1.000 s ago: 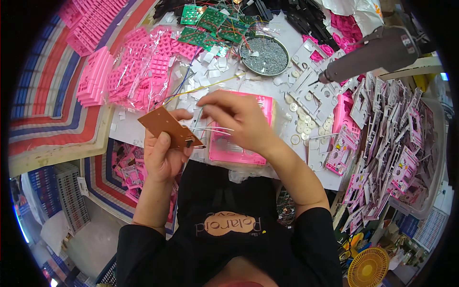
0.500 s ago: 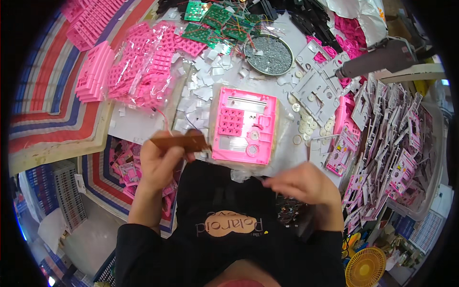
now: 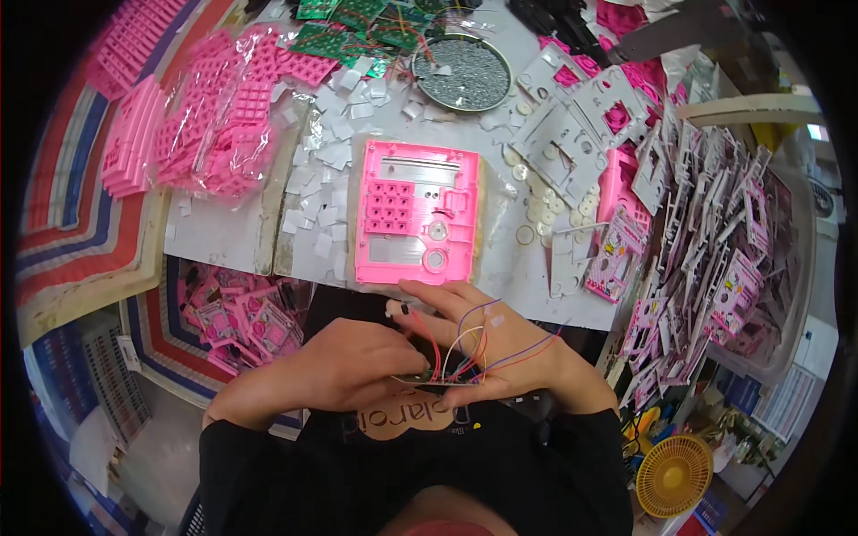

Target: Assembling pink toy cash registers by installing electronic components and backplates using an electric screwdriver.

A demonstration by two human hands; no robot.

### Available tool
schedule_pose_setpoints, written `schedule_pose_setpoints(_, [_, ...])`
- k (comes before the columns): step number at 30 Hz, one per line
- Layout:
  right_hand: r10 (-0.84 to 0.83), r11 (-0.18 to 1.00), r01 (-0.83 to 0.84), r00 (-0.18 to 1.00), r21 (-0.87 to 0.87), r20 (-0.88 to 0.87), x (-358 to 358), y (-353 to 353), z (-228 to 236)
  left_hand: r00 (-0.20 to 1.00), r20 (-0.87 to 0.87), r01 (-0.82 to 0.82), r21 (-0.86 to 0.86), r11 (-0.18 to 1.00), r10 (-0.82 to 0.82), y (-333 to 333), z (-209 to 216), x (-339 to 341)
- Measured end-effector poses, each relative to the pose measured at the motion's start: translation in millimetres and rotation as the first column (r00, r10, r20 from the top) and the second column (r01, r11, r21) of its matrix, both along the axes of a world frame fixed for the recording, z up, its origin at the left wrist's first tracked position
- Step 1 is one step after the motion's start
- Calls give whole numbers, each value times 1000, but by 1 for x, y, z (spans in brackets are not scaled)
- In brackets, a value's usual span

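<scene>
A circuit board [image 3: 440,382] is held edge-on in front of my chest, with red, white and blue wires rising from it. My left hand [image 3: 344,366] pinches its left end, the fingertips bent in over the near wires. My right hand [image 3: 505,348] grips the right side, thumb underneath and fingers stretched across the far side; loose wires lie over its back. Just beyond the fingers, a pink plastic housing [image 3: 461,241] lies open side up on a pad, a pink keypad [image 3: 389,207] fitted at its left.
Behind lie paper squares [image 3: 335,152], green boards [image 3: 357,13] and a round tin of small metal parts [image 3: 463,73]. Bagged pink keypads [image 3: 219,116] sit left. To the right are grey panels [image 3: 563,143], stacked printed panels [image 3: 697,259] and a hanging dark tool [image 3: 679,29].
The board, earlier in my left hand alone with its brown face showing, is now between both hands. My right hand has come in from the right. The whole view has shifted.
</scene>
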State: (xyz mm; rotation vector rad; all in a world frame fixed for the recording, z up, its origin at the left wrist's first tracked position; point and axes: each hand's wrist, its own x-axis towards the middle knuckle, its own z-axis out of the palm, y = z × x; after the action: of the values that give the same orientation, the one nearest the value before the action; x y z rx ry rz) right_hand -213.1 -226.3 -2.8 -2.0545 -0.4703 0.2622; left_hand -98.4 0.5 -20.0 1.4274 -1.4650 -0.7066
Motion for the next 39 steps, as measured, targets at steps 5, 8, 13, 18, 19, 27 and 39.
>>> schedule_pose_setpoints(5, [-13,983,36,992,180,-127,8,2,-10,980,-163,-92,143,985,116,3,-16,-7])
schedule_pose_setpoints(8, [-43,967,94,977,238,-211,23,-4,-16,855,-413,-184,327,927,315,3,-20,-11])
schedule_pose_setpoints(13, [-267,881,357,917,311,-297,66,-16,-35,342,-826,-162,418,894,448,8,-39,-14])
schedule_pose_setpoints(18, [-341,857,464,837,224,-429,104,-22,-49,271,-849,-257,391,884,454,7,-44,-18])
schedule_pose_setpoints(19, [-351,856,469,835,216,-424,108,-24,-51,304,-843,-280,366,887,444,8,-44,-19])
schedule_pose_setpoints(27, [-411,912,401,892,-89,-189,124,-24,-58,501,-722,-257,402,879,476,12,-37,-14])
schedule_pose_setpoints(39, [-334,931,335,942,-144,34,122,-15,-58,654,-583,-293,393,871,483,27,-41,-14])
